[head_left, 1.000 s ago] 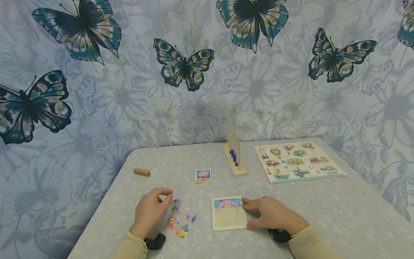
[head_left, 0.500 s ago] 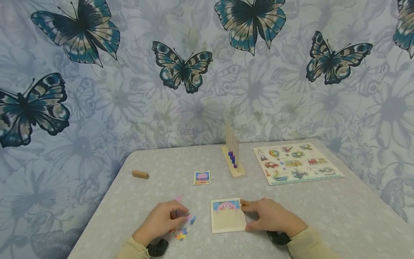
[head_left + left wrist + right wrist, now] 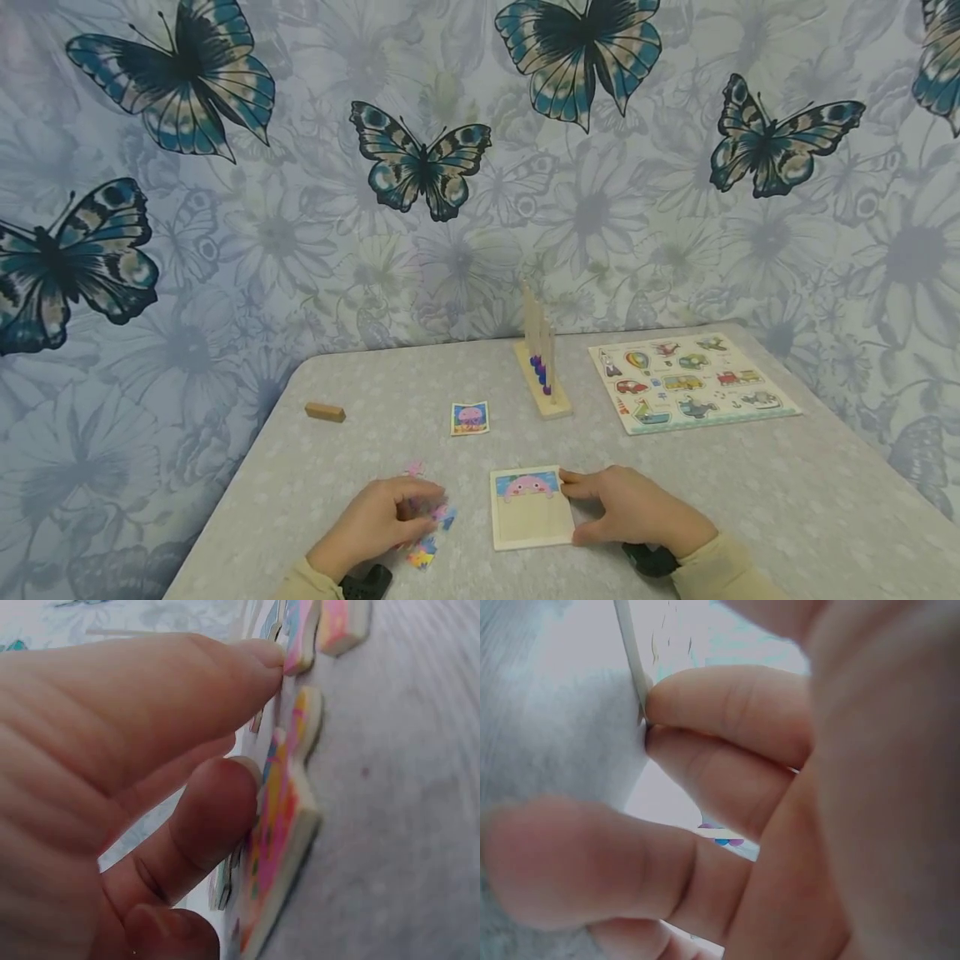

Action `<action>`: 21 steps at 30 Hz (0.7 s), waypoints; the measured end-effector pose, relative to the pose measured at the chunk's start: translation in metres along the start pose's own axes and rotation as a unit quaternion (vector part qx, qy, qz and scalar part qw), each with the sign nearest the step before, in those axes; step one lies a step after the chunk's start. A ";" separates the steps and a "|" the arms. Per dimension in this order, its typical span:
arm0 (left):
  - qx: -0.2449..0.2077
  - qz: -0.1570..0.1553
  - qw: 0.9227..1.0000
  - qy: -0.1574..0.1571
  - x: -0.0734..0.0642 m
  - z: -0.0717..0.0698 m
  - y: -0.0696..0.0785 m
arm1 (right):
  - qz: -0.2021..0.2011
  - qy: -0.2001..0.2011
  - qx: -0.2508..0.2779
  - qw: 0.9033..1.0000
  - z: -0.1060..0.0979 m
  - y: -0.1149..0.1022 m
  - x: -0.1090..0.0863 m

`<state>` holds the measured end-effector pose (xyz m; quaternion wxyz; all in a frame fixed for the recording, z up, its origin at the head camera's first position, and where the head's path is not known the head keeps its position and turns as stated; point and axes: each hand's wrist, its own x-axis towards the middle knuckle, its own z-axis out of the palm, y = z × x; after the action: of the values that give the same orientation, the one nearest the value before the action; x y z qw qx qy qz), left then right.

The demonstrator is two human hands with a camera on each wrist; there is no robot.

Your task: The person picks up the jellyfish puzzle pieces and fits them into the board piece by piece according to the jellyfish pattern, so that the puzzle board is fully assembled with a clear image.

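My left hand [image 3: 381, 521] is low over a loose cluster of jigsaw pieces [image 3: 422, 553], partly covering them. In the left wrist view, a fingertip [image 3: 225, 787] touches a yellow and pink jigsaw piece [image 3: 281, 825] on the table, and the thumb tip is beside other pieces. Nothing is plainly gripped there. A square wooden puzzle board [image 3: 531, 523] has a pink cartoon face on blue filling its top strip; bare wood shows below. My right hand [image 3: 633, 508] rests against the board's right edge, index finger near the upper corner and thumb near the lower one.
Behind the board lies a small picture card [image 3: 469, 418] of a pink octopus. A wooden peg stand [image 3: 551, 404] with blue and purple beads stands further back. A large vehicle puzzle [image 3: 690, 383] lies back right, a wooden block [image 3: 325, 412] at the left.
My left hand has moved right and toward me, from the far left side of the pieces to over them. The right hand stays at the board's edge.
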<state>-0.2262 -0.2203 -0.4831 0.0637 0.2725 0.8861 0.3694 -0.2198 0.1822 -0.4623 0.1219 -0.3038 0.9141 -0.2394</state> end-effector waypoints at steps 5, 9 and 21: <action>-0.015 0.005 1.000 -0.009 -0.002 0.000 0.001 | 0.001 -0.004 0.005 1.000 0.000 -0.001 0.000; -0.017 0.005 1.000 -0.004 -0.003 -0.001 0.002 | 0.000 0.001 0.007 1.000 0.001 -0.001 0.000; -0.020 -0.005 1.000 -0.003 -0.004 0.000 0.003 | 0.007 -0.004 -0.016 1.000 0.003 -0.002 0.000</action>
<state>-0.2210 -0.2203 -0.4814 0.0739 0.2684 0.8794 0.3861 -0.2176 0.1802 -0.4639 0.1220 -0.3006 0.9193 -0.2227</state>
